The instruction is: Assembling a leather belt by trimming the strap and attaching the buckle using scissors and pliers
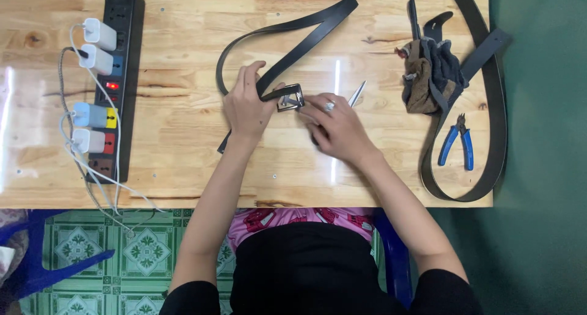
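On the wooden desk (183,144), a black power strip (119,76) lies at the left, its long axis near to far, carrying white chargers (98,46) with blue, yellow and red tags. The left hand (247,104) presses the black belt (293,40) flat, fingers closed on the strap beside the metal buckle (290,98). The belt runs from the buckle toward the far right, then loops back. The right hand (336,125) pinches the buckle and grips a metal tool (356,93) pointing far-right. Blue-handled pliers (457,145) lie at the right.
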